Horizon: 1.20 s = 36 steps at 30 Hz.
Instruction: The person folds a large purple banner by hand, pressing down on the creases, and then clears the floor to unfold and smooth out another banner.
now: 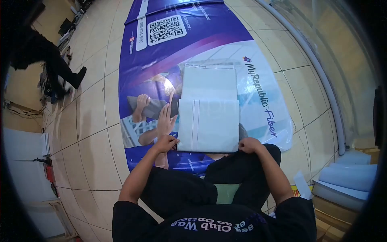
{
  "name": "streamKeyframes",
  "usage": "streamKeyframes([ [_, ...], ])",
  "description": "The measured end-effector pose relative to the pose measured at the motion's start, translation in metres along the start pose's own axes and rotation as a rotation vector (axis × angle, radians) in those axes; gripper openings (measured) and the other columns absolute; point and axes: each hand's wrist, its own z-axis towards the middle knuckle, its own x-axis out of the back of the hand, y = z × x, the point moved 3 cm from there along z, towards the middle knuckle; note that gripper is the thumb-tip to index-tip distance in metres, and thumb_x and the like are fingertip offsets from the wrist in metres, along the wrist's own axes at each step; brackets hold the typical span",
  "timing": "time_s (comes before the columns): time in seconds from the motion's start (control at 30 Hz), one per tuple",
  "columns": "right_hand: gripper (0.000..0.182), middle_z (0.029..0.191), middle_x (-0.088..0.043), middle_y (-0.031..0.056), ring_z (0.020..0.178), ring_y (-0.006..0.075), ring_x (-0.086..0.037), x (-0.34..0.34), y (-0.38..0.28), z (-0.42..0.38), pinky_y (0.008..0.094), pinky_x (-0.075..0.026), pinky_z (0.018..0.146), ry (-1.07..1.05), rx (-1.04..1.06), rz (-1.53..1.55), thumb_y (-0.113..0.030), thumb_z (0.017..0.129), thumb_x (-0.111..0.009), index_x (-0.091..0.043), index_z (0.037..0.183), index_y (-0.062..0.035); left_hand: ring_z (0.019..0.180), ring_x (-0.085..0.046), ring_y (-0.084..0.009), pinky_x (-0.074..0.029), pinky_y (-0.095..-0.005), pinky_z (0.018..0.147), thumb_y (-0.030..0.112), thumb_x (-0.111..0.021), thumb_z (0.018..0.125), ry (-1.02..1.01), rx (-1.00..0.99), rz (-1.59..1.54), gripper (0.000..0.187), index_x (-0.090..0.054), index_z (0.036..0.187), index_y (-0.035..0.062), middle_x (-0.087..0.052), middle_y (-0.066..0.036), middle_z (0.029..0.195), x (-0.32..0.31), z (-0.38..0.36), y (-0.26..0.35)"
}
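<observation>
A pale, whitish-blue folded sheet (217,129) lies in front of my crossed legs. Its near part is folded over in a thick flat layer with thin lines running down it, and its far part reaches away with a narrow printed strip along the top edge. My left hand (166,143) is closed at the near left corner, fingers pinching the edge. At the near right corner my right hand (249,145) is curled closed on the edge. The sheet rests on a large printed purple banner (141,60) spread over the floor.
Light floor tiles (90,129) surround the banner. A person in dark trousers (56,60) walks at the far left. Along the right runs a long grey pipe-like edge (318,68). Stacked packs and boxes (342,189) stand at the lower right.
</observation>
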Motion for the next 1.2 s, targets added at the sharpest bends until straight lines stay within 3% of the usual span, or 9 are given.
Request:
streamKeyframes([
  [0.03, 0.030, 0.094, -0.059, 0.0160, 0.088, 0.0324, -0.056, 0.011, -0.005, -0.010, 0.0412, -0.045, 0.075, -0.098, -0.041, -0.084, -0.022, 0.070, -0.060, -0.056, 0.095, -0.0064, 0.073, -0.061, -0.0282, -0.047, -0.0348, 0.072, 0.018, -0.052, 0.083, -0.042, -0.022, 0.341, 0.025, -0.061, 0.091, -0.0036, -0.061, -0.019, 0.078, 0.013, -0.002, 0.017],
  [0.1, 0.056, 0.118, -0.047, 0.0170, 0.107, 0.0331, -0.046, 0.028, -0.007, -0.010, 0.0458, -0.039, 0.087, 0.079, -0.009, -0.330, -0.025, 0.067, -0.064, -0.045, 0.117, -0.0083, 0.106, -0.048, -0.0328, -0.039, -0.0361, 0.091, 0.013, -0.054, 0.079, 0.840, -0.631, 0.834, 0.044, -0.044, 0.117, -0.0063, -0.047, -0.025, 0.116, 0.037, 0.062, 0.035],
  [0.3, 0.126, 0.143, -0.007, 0.0160, 0.132, 0.0350, -0.005, 0.083, -0.017, 0.048, 0.0530, -0.007, 0.104, 0.222, 0.355, -0.766, -0.055, 0.039, -0.075, -0.010, 0.138, -0.0124, 0.132, -0.009, -0.0292, -0.008, -0.0418, 0.108, 0.045, -0.073, 0.053, -0.167, -0.515, 1.042, 0.115, -0.009, 0.135, -0.0027, -0.010, -0.020, 0.141, 0.062, 0.080, 0.075],
  [0.4, 0.131, 0.143, -0.007, 0.0164, 0.132, 0.0363, -0.006, 0.087, -0.004, 0.074, 0.0527, -0.007, 0.104, 0.139, 0.460, -0.629, -0.062, 0.034, -0.073, -0.011, 0.138, -0.0129, 0.132, -0.010, -0.0284, -0.008, -0.0431, 0.108, 0.051, -0.076, 0.041, -0.195, -0.543, 1.148, 0.128, -0.008, 0.135, -0.0018, -0.010, -0.019, 0.142, 0.060, 0.098, 0.078],
  [0.67, 0.108, 0.139, -0.024, 0.0182, 0.131, 0.0330, -0.015, 0.095, 0.026, 0.098, 0.0459, -0.009, 0.106, 0.185, 0.567, -0.158, -0.060, 0.049, -0.069, -0.025, 0.135, -0.0121, 0.131, -0.018, -0.0249, -0.011, -0.0407, 0.108, 0.043, -0.075, 0.050, -0.114, -0.641, 0.847, 0.112, -0.016, 0.135, -0.0006, -0.020, -0.016, 0.141, 0.065, 0.110, 0.069],
  [0.8, 0.071, 0.123, -0.047, 0.0154, 0.117, 0.0232, -0.041, 0.070, 0.106, 0.169, 0.0374, -0.029, 0.100, -0.424, 0.074, 1.560, -0.057, 0.083, -0.040, -0.040, 0.126, -0.0010, 0.104, -0.050, -0.0178, -0.038, -0.0328, 0.091, 0.032, -0.054, 0.082, 0.087, -0.256, -0.247, 0.044, -0.054, 0.109, -0.0026, -0.054, -0.012, 0.108, 0.088, 0.152, 0.018],
  [0.83, 0.077, 0.114, -0.053, 0.0133, 0.107, 0.0198, -0.049, 0.093, 0.093, 0.158, 0.0323, -0.037, 0.092, 0.194, 0.170, 1.012, -0.062, 0.085, -0.025, -0.044, 0.121, 0.0027, 0.099, -0.051, -0.0165, -0.040, -0.0312, 0.084, 0.034, -0.051, 0.083, 0.074, -0.123, -0.537, 0.043, -0.054, 0.106, -0.0021, -0.056, -0.011, 0.101, 0.089, 0.164, 0.020],
  [1.0, 0.057, 0.102, -0.059, 0.0084, 0.093, 0.0165, -0.054, 0.073, 0.074, 0.168, 0.0271, -0.042, 0.080, 0.473, 0.117, 1.160, -0.050, 0.086, -0.038, -0.055, 0.111, -0.0012, 0.082, -0.056, -0.0161, -0.044, -0.0267, 0.067, 0.042, -0.044, 0.086, 0.407, 0.019, -0.754, 0.046, -0.059, 0.094, -0.0012, -0.060, -0.008, 0.084, 0.065, 0.186, 0.035],
  [1.2, 0.050, 0.084, -0.062, 0.0160, 0.075, 0.0271, -0.060, 0.075, 0.041, 0.104, 0.0358, -0.045, 0.068, 0.450, -0.305, 0.435, -0.047, 0.076, -0.055, -0.059, 0.098, -0.0024, 0.076, -0.059, -0.0361, -0.046, -0.0407, 0.071, 0.035, -0.053, 0.078, 0.234, 0.246, 0.344, 0.044, -0.057, 0.100, -0.0031, -0.061, -0.021, 0.089, 0.054, 0.126, 0.075],
])
